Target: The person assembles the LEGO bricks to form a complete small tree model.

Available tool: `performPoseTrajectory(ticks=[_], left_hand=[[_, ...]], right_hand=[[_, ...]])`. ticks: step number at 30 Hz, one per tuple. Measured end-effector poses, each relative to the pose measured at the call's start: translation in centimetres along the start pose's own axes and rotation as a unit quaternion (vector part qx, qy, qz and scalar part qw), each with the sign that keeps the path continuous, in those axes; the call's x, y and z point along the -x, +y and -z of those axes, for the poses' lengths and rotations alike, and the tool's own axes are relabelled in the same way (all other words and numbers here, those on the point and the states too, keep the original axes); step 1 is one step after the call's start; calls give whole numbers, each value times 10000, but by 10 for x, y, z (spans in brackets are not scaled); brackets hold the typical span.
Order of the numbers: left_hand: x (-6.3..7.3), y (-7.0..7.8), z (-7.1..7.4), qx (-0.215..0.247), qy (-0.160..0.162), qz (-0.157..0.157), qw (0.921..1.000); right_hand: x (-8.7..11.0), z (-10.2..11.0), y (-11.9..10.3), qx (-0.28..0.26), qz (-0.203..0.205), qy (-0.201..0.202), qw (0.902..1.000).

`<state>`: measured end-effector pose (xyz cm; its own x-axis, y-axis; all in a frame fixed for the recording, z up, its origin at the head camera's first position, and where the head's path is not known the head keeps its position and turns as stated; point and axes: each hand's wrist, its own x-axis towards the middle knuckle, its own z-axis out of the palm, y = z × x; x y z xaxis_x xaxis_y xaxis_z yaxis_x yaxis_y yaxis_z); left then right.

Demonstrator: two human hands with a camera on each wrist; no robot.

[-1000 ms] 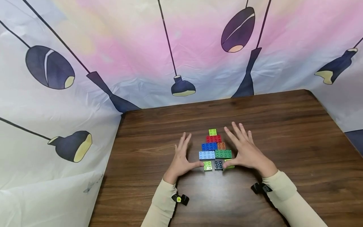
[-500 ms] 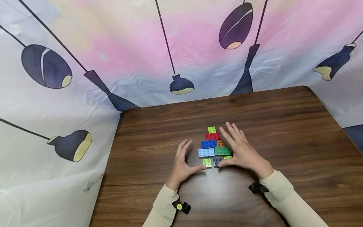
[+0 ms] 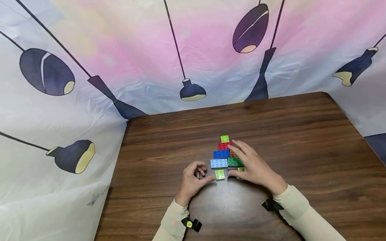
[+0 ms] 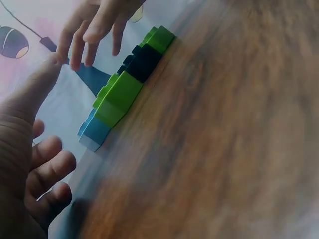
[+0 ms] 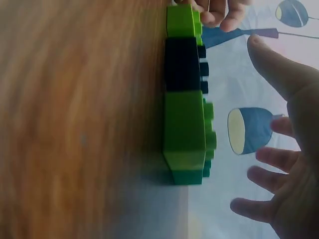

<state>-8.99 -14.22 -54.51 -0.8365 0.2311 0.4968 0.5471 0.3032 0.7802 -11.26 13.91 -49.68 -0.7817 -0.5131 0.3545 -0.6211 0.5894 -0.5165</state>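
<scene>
Toy building bricks lie studs-up on the table in a stepped triangle. A lime brick (image 3: 224, 138) forms its tip, with a red brick (image 3: 222, 146) below, then a blue brick (image 3: 221, 154) beside an orange one partly covered. Light blue (image 3: 219, 163) and dark green (image 3: 234, 162) bricks follow. The nearest row has a lime brick (image 3: 219, 174), a black brick (image 4: 143, 63) and another lime brick (image 5: 184, 122). My left hand (image 3: 193, 180) has its thumb tip beside the near-left lime brick, fingers loosely bent. My right hand (image 3: 257, 169) hovers over the right side, fingers spread, holding nothing.
The brown wooden table (image 3: 163, 140) reaches back to a cloth backdrop (image 3: 135, 50) printed with hanging lamps. Black straps with small devices sit at my left wrist (image 3: 192, 224) and right wrist (image 3: 272, 205).
My left fingers have bent inward from being stretched out. My right hand has moved left, now overlapping the red, orange, green and black bricks. The brick arrangement looks the same.
</scene>
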Motion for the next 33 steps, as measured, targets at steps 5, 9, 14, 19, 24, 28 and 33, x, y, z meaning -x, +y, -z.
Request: performPoseTrajectory(ticks=[5, 9, 14, 19, 24, 28, 33], left_hand=[[2, 4, -5, 72, -279, -18, 9996], [0, 7, -8, 39, -449, 5, 9990], [3, 11, -6, -153, -587, 35, 9982], [3, 11, -4, -185, -747, 53, 9970], [5, 10, -9, -179, -688, 5, 9975], [10, 12, -18, -456, -521, -166, 9975], [10, 18, -25, -997, -376, -249, 9940]], right_hand=[[-2, -4, -7, 123, 459, 196, 9987], [-2, -5, -9, 163, 608, 158, 9979], [-1, -3, -11, -8, 396, -425, 9983], [-4, 0, -15, -21, 144, -1106, 9938], [-12, 1, -22, 227, -14, -1550, 9876], [-16, 0, -29, 341, -49, -1706, 9847], [-16, 0, -31, 376, -100, -1691, 9848]])
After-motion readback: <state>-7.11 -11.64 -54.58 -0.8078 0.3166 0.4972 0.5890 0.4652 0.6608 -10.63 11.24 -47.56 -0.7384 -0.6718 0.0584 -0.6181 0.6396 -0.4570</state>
